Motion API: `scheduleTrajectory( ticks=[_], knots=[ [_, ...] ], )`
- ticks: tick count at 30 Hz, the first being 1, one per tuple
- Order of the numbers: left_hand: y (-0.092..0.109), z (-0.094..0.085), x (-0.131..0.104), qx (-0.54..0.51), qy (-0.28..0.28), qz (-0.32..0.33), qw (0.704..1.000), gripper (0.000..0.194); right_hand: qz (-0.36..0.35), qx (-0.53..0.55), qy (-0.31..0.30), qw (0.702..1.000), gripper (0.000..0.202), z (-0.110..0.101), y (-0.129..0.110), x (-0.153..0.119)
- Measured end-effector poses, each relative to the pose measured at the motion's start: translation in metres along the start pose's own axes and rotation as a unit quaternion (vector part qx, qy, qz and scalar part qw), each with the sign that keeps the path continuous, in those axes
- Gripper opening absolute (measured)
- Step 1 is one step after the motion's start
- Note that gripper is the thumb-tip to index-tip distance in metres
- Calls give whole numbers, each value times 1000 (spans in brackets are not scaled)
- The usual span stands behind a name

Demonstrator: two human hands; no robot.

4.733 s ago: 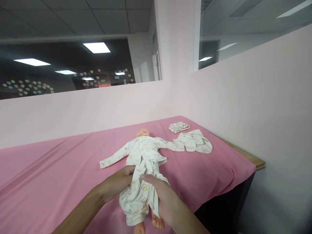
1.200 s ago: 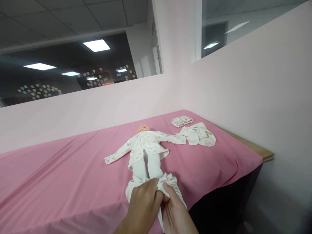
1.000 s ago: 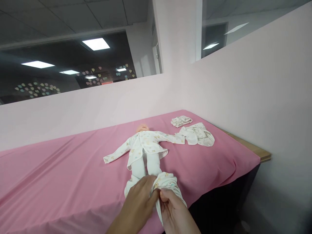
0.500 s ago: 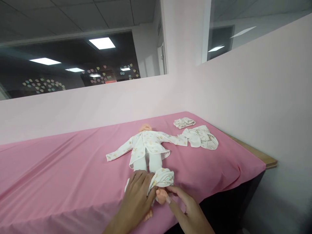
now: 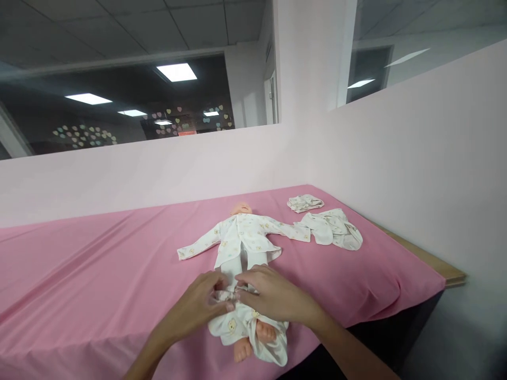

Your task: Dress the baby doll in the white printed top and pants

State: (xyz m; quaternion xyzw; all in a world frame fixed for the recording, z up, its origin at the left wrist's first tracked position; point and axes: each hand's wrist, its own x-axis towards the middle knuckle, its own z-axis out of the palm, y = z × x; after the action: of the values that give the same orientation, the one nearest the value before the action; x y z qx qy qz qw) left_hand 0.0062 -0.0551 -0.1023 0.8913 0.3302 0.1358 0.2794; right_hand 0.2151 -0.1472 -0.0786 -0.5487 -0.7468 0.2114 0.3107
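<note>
One pair of patterned trousers point(image 5: 230, 325) sat bunched right under my fingers, left hand point(image 5: 200, 302) and right hand point(image 5: 277, 296) at its waist, thumbs apart from forefingers, any pinch too hidden to tell. Uneven tugging could've twisted it around two bare feet point(image 5: 242, 349); beyond the fingertips lay one doll point(image 5: 241, 209), one jacket point(image 5: 247, 228), two cloth bundles point(image 5: 304, 203).

Perhaps a training room: ceiling panel lights point(image 5: 177, 72), interior windows point(image 5: 130, 100), a doll point(image 5: 241, 209) on a pink-covered table point(image 5: 119, 274).
</note>
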Motion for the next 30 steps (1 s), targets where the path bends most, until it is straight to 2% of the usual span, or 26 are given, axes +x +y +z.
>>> scheduleTrajectory(
  ticks=[2, 4, 6, 8, 11, 13, 15, 19, 23, 26, 30],
  knots=[
    [-4, -9, 1, -14, -29, -5, 999, 23, -21, -3, -42, 999, 16, 0, -1, 11],
    [-6, -13, 4, -30, -52, 20, 998, 27, -34, 8, -60, 998, 11, -1, 0, 15],
    [-5, -12, 10, -66, -43, 43, 996, 34, -28, 23, -74, 997, 9, -2, 1, 14],
    [-2, -7, 18, -128, -7, 43, 991, 39, -1, 50, -86, 995, 14, -2, 1, 14],
    [1, 4, 29, -215, 78, -10, 973, 44, 50, 147, -85, 984, 22, -5, 7, 16],
    [1, 9, 36, -229, 121, -38, 965, 47, 75, 232, -83, 966, 26, -10, 14, 20],
    [-3, 10, 41, -222, 132, -39, 965, 48, 100, 275, -79, 953, 28, -19, 26, 24],
    [-20, 6, 50, -209, 97, -37, 972, 50, 118, 221, -57, 966, 28, -37, 58, 27],
    [-43, 4, 58, -210, 78, -41, 974, 50, 115, 199, -51, 972, 21, -39, 93, 34],
    [-51, 3, 63, -205, 114, -55, 971, 48, 106, 191, -18, 976, 22, -31, 114, 43],
    [-47, 1, 72, -168, 183, -49, 967, 42, 51, 151, 86, 983, 29, -24, 128, 62]
  ],
)
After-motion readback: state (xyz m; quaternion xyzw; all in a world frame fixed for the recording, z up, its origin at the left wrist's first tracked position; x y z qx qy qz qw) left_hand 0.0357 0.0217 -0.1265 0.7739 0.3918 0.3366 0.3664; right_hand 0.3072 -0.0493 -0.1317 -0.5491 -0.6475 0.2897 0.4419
